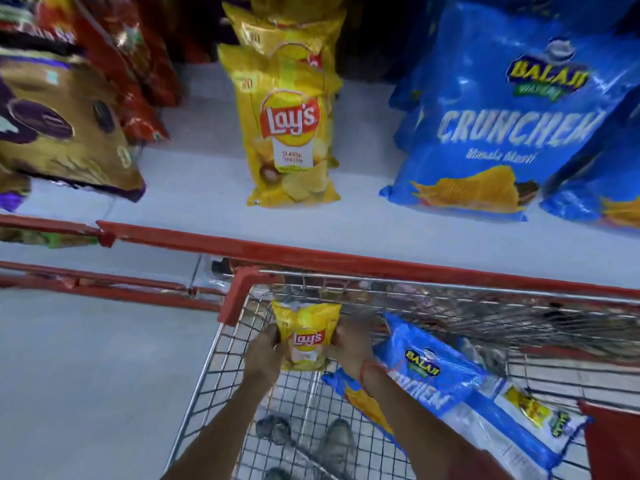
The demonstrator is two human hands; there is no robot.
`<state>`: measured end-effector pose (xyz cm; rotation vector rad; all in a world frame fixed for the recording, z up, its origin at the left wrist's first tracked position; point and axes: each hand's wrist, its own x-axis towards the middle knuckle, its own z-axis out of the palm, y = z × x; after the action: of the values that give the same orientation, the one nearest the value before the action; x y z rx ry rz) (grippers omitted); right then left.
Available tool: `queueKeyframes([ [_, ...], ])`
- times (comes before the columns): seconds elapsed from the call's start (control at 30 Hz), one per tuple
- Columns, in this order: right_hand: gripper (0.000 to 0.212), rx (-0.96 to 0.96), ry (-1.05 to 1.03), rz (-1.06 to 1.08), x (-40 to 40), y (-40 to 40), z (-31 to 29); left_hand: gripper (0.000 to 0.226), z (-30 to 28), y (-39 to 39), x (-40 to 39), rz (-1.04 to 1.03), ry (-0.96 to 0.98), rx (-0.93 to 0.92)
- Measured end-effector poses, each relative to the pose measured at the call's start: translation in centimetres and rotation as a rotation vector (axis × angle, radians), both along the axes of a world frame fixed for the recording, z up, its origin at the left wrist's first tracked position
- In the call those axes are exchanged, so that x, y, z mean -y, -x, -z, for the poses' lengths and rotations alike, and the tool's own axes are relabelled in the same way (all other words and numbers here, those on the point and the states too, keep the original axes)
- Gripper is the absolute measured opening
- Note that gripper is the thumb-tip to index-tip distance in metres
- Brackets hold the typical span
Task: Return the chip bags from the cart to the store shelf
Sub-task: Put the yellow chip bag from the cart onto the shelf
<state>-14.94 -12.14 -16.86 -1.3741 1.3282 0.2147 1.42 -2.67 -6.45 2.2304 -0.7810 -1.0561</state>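
A small yellow Lay's bag (304, 336) is held upright inside the wire cart (450, 292), near its front left corner. My left hand (265, 355) grips the bag's left edge and my right hand (349, 344) grips its right edge. A large blue Balaji Crunchem bag (426, 375) lies in the cart to the right, partly under my right forearm. On the white shelf (194, 188) above stands a row of yellow Lay's bags (291, 133), with large blue Crunchem bags (502, 116) to their right.
Gold and purple snack bags (65, 133) and red bags (135, 71) fill the shelf's left side. A red shelf edge (346, 258) runs just above the cart rim. The grey floor (86, 375) lies left of the cart. Shoes (304, 441) show through the cart's mesh.
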Motion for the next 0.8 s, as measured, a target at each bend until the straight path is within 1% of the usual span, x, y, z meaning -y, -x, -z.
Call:
queueKeyframes([
  [0.03,0.079,0.044,0.041,0.019,-0.3,-0.8,-3.4,0.028,0.0,-0.1,-0.2,-0.007,-0.007,0.037],
  [0.07,0.083,0.056,0.033,0.061,-0.6,-1.1,-5.6,0.021,-0.3,0.0,-0.4,-0.021,0.011,0.071],
  [0.1,0.072,0.087,0.106,0.047,-1.1,-1.3,-7.9,0.015,-0.6,0.0,-0.8,-0.045,0.03,0.071],
  [0.13,0.052,0.095,0.172,0.02,-1.4,-1.1,-9.1,0.011,-1.0,0.1,-1.2,-0.067,0.075,0.047],
  [0.17,0.038,0.136,0.197,0.029,-1.7,-0.8,-10.2,0.008,-1.5,0.2,-1.6,-0.086,0.101,0.03],
  [0.23,0.03,0.211,0.213,0.075,-1.9,-0.6,-14.0,0.009,-3.7,0.4,-2.4,-0.069,0.146,0.032],
  [0.33,0.026,0.285,0.273,0.081,-2.7,0.6,-18.2,0.021,-7.9,0.6,-3.4,-0.033,0.249,0.035],
  [0.43,0.021,0.365,0.314,0.11,-3.1,1.4,-23.4,0.017,-12.4,1.0,-3.8,-0.037,0.337,-0.001],
  [0.5,0.021,0.433,0.353,0.142,-3.1,1.6,-26.6,0.014,-16.0,1.2,-3.9,-0.033,0.404,0.027],
  [0.67,0.018,0.554,0.491,0.151,-2.0,0.8,-33.4,0.018,-23.5,0.3,-2.9,-0.021,0.568,0.067],
  [0.8,0.015,0.632,0.611,0.141,0.1,-1.2,-38.0,0.021,-28.0,-0.8,-0.9,-0.076,0.705,0.055],
])
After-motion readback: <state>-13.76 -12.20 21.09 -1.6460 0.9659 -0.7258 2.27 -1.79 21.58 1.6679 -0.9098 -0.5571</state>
